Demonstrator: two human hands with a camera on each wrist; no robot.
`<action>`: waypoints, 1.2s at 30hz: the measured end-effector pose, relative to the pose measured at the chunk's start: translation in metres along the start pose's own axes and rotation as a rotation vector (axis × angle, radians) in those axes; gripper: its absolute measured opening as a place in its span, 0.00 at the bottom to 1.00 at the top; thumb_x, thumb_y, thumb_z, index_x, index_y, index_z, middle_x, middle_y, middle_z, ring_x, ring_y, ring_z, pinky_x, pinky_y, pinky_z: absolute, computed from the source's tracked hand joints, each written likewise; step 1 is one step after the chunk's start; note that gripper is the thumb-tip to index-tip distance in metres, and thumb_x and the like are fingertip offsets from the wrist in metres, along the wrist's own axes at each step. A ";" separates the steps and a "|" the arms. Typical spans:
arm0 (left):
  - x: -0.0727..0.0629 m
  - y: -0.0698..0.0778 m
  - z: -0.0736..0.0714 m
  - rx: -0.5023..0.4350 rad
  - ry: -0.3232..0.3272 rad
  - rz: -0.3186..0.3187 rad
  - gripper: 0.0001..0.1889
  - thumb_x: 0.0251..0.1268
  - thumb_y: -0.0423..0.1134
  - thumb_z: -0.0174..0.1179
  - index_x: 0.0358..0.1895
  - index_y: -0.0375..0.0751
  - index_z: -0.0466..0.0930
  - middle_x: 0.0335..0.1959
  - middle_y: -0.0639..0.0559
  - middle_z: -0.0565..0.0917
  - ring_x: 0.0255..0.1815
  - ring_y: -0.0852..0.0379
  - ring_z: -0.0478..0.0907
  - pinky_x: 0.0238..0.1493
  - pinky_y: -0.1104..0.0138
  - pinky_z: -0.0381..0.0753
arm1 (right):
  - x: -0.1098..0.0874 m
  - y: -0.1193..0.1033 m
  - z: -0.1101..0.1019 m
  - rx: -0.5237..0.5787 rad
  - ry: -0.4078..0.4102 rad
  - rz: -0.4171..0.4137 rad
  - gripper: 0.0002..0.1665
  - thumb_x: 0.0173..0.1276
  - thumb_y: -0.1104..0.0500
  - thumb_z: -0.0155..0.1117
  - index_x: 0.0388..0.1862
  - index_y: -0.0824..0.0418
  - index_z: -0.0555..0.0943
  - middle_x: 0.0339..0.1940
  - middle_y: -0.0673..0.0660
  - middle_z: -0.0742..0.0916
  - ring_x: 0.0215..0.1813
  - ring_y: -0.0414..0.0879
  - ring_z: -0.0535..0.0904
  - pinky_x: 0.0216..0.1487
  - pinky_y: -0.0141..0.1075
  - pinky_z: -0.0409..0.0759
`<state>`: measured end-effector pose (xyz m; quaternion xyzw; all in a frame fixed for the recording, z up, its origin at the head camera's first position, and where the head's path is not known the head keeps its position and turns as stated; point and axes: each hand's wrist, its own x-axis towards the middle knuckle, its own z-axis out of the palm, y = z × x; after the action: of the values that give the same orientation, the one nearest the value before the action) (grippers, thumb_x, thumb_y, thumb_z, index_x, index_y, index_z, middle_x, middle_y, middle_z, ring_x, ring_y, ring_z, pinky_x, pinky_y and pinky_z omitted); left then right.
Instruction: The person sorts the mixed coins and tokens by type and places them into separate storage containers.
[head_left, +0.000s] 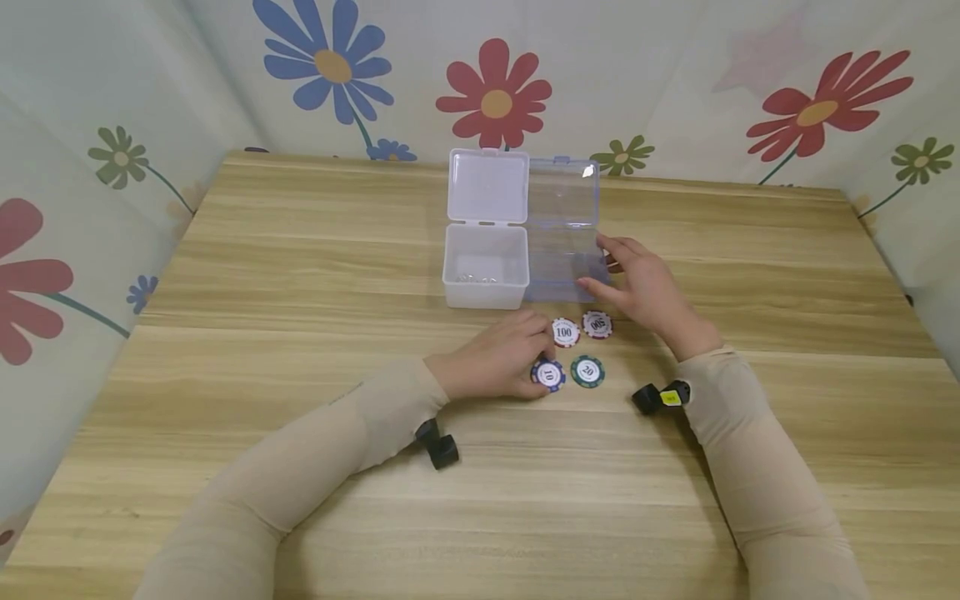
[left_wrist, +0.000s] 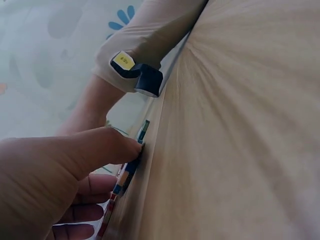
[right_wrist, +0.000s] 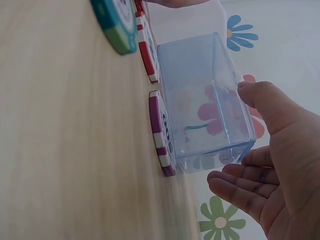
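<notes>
My left hand (head_left: 501,360) pinches the edge of a blue poker chip (head_left: 549,375) marked 10, between thumb and fingers. In the left wrist view that chip (left_wrist: 131,172) shows edge-on under the thumb, close to the tabletop. At the right side of a clear bluish plastic box (head_left: 562,287) is my right hand (head_left: 643,287), its thumb at the front rim and its fingers, fairly straight, along the side. The right wrist view shows the box (right_wrist: 200,100) standing upright behind the chips. Its clear lid (head_left: 564,192) is raised at the back.
Beside the clear box stands a frosted white box (head_left: 486,296), lid up, with small clear pieces inside. In front lie a red-and-white chip (head_left: 566,332) marked 100, a purplish-red-edged chip (head_left: 597,324) marked 500 and a green chip (head_left: 588,372) marked 20. A flowered curtain (head_left: 405,75) hangs behind.
</notes>
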<state>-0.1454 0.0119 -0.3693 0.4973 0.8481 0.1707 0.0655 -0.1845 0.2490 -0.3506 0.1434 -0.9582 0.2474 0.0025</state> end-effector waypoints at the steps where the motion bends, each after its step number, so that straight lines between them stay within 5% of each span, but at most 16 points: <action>1: 0.000 0.000 0.000 -0.007 0.001 -0.002 0.19 0.53 0.50 0.68 0.42 0.41 0.81 0.46 0.50 0.78 0.50 0.54 0.70 0.57 0.64 0.71 | 0.000 0.000 0.000 0.004 0.000 -0.001 0.43 0.65 0.49 0.65 0.71 0.71 0.62 0.62 0.70 0.75 0.55 0.64 0.79 0.59 0.55 0.77; 36: -0.003 -0.006 -0.041 -0.023 0.171 0.033 0.19 0.49 0.47 0.71 0.40 0.38 0.79 0.44 0.47 0.79 0.50 0.50 0.72 0.58 0.62 0.72 | 0.001 0.002 0.001 -0.023 0.042 -0.032 0.42 0.63 0.50 0.68 0.68 0.72 0.66 0.67 0.68 0.72 0.55 0.62 0.79 0.56 0.52 0.79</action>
<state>-0.1601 -0.0022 -0.3337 0.4940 0.8402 0.2234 -0.0043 -0.1857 0.2501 -0.3522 0.1535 -0.9584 0.2392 0.0280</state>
